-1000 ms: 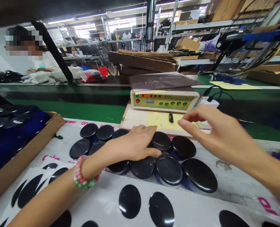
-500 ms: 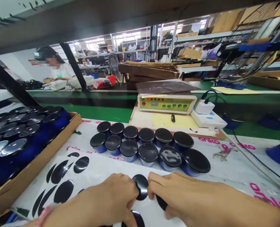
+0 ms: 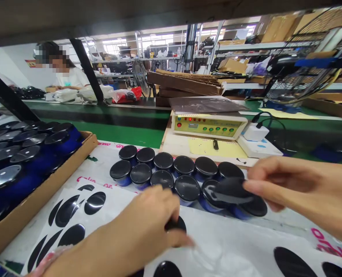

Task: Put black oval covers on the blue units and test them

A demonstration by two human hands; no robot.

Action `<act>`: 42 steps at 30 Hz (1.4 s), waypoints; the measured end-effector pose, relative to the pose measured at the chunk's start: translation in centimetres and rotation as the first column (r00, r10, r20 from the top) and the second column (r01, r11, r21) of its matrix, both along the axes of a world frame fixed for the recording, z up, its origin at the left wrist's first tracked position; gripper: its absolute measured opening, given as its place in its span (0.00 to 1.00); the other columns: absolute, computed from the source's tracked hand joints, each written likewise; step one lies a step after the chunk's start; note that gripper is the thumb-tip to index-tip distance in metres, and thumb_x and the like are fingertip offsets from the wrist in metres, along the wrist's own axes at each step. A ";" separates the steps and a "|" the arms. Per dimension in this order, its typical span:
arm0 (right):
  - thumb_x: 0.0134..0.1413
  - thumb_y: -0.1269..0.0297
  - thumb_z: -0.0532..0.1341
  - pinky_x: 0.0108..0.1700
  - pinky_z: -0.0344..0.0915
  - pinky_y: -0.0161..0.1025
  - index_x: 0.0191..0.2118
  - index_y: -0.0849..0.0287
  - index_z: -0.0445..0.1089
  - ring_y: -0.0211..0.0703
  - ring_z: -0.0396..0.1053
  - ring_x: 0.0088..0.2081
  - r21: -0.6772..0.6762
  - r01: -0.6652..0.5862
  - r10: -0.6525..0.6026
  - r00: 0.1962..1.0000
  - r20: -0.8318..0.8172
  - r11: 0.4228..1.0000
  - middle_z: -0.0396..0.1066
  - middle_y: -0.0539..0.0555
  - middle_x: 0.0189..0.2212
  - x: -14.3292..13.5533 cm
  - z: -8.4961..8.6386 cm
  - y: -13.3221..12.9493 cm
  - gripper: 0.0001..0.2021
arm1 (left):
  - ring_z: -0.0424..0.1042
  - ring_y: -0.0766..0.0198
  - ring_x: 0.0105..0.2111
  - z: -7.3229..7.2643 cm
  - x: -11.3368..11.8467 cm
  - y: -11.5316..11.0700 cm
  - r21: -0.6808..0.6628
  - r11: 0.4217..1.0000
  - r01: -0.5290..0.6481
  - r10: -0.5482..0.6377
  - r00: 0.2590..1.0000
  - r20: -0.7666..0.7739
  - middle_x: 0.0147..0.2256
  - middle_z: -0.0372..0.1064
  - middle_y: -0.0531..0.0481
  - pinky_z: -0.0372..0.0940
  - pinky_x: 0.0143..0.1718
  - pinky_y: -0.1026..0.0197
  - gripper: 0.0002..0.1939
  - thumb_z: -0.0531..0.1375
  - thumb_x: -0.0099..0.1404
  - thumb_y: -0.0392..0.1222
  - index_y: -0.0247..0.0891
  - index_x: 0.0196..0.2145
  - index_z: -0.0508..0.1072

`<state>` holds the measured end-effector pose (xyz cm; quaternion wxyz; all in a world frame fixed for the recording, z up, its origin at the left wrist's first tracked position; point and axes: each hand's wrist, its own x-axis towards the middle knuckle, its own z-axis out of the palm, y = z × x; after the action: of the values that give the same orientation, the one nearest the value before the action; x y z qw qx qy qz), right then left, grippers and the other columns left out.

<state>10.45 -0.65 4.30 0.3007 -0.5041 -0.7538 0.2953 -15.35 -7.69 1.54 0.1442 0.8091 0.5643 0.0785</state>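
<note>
Pinched by its edge in my right hand (image 3: pixel 297 192), a thin black round sticker (image 3: pixel 231 190) hangs tilted above the front-right black-topped blue jars. My left hand (image 3: pixel 156 215) is low over the white backing sheet (image 3: pixel 228 246), its thumb apart from its curled fingers and somewhat blurred. Between them part of another black round sticker (image 3: pixel 178 225) shows on the sheet. More black round stickers (image 3: pixel 167 269) lie on the sheet near the bottom edge and at the right. Two rows of blue jars with black tops (image 3: pixel 186 188) stand just behind the sheet.
On the left a cardboard tray (image 3: pixel 81 148) holds many blue jars with glossy black tops. Overlapping sticker sheets (image 3: pixel 94 203) lie beside it. Behind the rows stand a control box (image 3: pixel 208 127) and a white plug adapter (image 3: pixel 256 132). A shelf edge crosses overhead; a person sits at the far left.
My right hand has risen from the sheet to the right, carrying a black sticker over the jars. My left hand stays over the sheet, its thumb now swung outward.
</note>
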 end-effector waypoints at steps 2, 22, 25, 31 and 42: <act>0.47 0.42 0.62 0.21 0.54 0.33 0.27 0.56 0.68 0.36 0.59 0.19 -0.227 -0.060 0.038 0.994 -0.102 0.972 0.62 0.47 0.16 -2.2 0.1 1.3 0.19 | 0.66 0.52 0.41 -0.9 0.0 1.7 0.320 0.945 -0.068 0.058 0.997 0.041 0.38 0.70 0.47 0.59 0.43 0.51 0.27 0.67 0.49 0.59 0.37 0.39 0.71; 0.54 0.48 0.56 0.52 0.49 0.60 0.25 0.50 0.69 0.55 0.54 0.52 -0.148 -0.042 0.045 0.999 0.017 0.988 0.59 0.49 0.48 -6.2 -5.8 1.5 0.15 | 0.63 0.54 0.46 -5.4 -0.3 4.1 0.522 0.848 -0.090 -0.036 0.973 0.227 0.40 0.71 0.49 0.49 0.52 0.50 0.22 0.65 0.56 0.54 0.36 0.42 0.72; 0.56 0.50 0.55 0.50 0.51 0.58 0.25 0.52 0.68 0.54 0.54 0.51 -0.099 -0.047 0.054 0.996 0.068 0.994 0.59 0.50 0.48 -6.3 -5.9 1.4 0.15 | 0.63 0.55 0.46 -5.5 -0.4 4.1 0.536 0.840 -0.081 -0.044 0.975 0.216 0.40 0.71 0.49 0.49 0.52 0.50 0.21 0.64 0.57 0.54 0.36 0.43 0.72; 0.58 0.53 0.54 0.47 0.53 0.56 0.26 0.54 0.67 0.54 0.56 0.48 0.064 -0.093 0.084 0.987 0.136 0.994 0.61 0.54 0.45 -6.6 -6.2 1.5 0.14 | 0.63 0.54 0.46 -5.4 -0.5 4.1 0.531 0.846 -0.056 -0.045 0.983 0.176 0.41 0.72 0.48 0.50 0.51 0.51 0.22 0.62 0.58 0.55 0.36 0.43 0.72; 0.59 0.59 0.54 0.45 0.55 0.52 0.28 0.55 0.64 0.53 0.57 0.47 0.194 -0.112 0.072 0.977 0.201 0.975 0.60 0.55 0.42 -6.6 -6.6 1.3 0.10 | 0.64 0.56 0.46 -5.3 -0.4 4.1 0.540 0.840 -0.054 -0.051 0.983 0.177 0.40 0.72 0.48 0.50 0.51 0.51 0.21 0.63 0.57 0.54 0.35 0.42 0.73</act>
<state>3.83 0.63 -2.27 0.2623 -0.4611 -0.8284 0.1798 -15.70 -3.54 -3.78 -0.0393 0.8055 0.5038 0.3095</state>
